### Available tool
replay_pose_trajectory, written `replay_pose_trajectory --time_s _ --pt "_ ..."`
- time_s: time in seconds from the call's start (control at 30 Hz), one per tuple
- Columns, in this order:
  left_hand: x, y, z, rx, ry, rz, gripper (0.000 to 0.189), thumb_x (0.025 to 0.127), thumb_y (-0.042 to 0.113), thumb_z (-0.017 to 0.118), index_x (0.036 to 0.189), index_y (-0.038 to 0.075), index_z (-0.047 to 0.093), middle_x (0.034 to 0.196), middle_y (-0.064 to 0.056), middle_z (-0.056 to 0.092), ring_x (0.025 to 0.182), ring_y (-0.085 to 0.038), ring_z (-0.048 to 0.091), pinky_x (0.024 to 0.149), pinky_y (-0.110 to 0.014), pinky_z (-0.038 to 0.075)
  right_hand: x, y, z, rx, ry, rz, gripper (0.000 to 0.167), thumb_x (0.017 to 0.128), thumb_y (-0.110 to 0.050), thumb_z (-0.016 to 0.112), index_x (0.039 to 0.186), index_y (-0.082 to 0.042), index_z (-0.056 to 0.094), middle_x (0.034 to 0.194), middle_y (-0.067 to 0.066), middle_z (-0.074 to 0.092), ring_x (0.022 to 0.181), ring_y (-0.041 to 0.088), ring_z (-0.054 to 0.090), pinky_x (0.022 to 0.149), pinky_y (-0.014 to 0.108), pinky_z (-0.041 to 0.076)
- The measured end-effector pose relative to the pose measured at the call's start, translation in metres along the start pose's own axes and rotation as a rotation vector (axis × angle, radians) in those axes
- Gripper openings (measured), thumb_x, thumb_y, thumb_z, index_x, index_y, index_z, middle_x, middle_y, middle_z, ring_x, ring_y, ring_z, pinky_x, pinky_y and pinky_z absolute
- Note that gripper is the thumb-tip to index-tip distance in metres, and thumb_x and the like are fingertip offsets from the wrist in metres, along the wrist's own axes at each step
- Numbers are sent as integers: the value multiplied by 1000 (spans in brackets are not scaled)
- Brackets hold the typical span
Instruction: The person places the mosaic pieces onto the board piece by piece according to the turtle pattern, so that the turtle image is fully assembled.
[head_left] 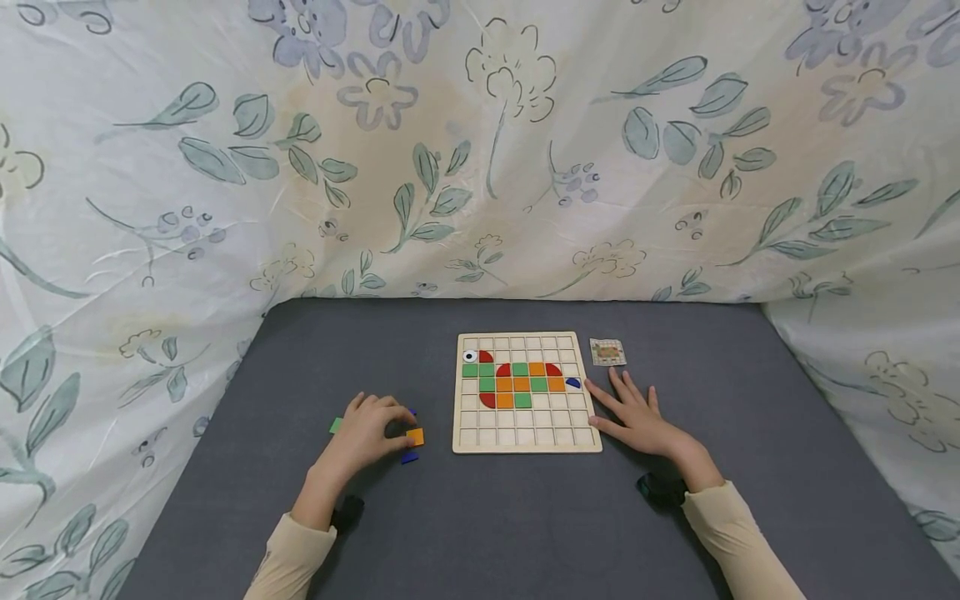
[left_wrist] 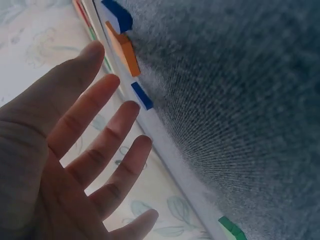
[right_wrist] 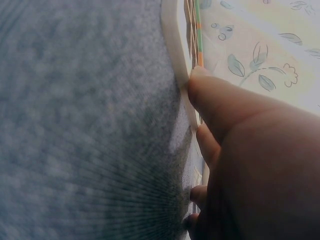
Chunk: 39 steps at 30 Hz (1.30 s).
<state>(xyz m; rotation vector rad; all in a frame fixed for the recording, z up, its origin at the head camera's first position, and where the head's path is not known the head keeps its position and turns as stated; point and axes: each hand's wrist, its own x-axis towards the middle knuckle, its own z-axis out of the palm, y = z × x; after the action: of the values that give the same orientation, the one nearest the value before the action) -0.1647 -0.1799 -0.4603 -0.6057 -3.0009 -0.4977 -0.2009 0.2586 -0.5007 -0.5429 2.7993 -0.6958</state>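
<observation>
My left hand (head_left: pixel 365 429) hovers over loose pieces left of the board, fingers relaxed and holding nothing. Right by its thumb lies an orange square tile (head_left: pixel 416 437), with a blue piece (head_left: pixel 409 457) in front of it. Another blue piece (left_wrist: pixel 142 96) shows beyond the fingertips in the left wrist view, and a green piece (head_left: pixel 335 426) peeks out at the hand's left. With fingers spread, my right hand (head_left: pixel 641 423) touches the right edge of the wooden grid board (head_left: pixel 527 452). Green, orange and red tiles form a shape on this board, and a blue rounded piece (head_left: pixel 573 383) sits near its right edge.
A small picture card (head_left: pixel 607 352) lies beyond the right hand, beside the board's back right corner. Dark grey cloth (head_left: pixel 510 525) covers the table. A flowered curtain (head_left: pixel 525 167) hangs along the back and both sides.
</observation>
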Motion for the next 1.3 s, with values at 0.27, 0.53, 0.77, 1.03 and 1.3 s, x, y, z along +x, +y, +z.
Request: replay_pose_trajectory --time_s 0.27,0.53,0.77,1.03,1.3 --pt "-4 1 4 -6 -23 -12 22 70 26 81 89 20 72 88 4 62 90 -23 54 104 -63 23 0 -2 0 8 -3 -2 67 91 -49 50 147 -21 27 153 23 3 139 44 -7 99 72 -11" --pt "-3 1 5 27 -20 -20 22 68 26 82 87 20 72 87 4 62 89 -22 54 104 -62 25 0 -1 0 0 -5 4 68 91 -51 49 148 -23 26 154 22 3 139 44 -7 99 72 -11" --pt "2 4 3 42 8 -17 22 69 26 81 87 18 72 90 4 63 89 -20 54 106 -60 24 1 0 0 -7 -10 6 68 91 -52 48 148 -24 25 154 22 1 139 44 -8 98 72 -11" --pt "16 13 5 48 1 26 21 70 28 81 88 20 73 90 5 63 92 -20 55 106 -59 25 1 -1 -1 -5 -12 9 67 91 -51 49 148 -23 26 154 22 1 139 45 -8 98 72 -11" --pt "37 30 9 45 -17 59 22 71 31 80 90 21 73 92 6 63 93 -19 55 108 -56 25 0 0 -1 -4 -11 9 67 91 -50 49 148 -22 26 154 22 1 139 45 -7 98 72 -10"
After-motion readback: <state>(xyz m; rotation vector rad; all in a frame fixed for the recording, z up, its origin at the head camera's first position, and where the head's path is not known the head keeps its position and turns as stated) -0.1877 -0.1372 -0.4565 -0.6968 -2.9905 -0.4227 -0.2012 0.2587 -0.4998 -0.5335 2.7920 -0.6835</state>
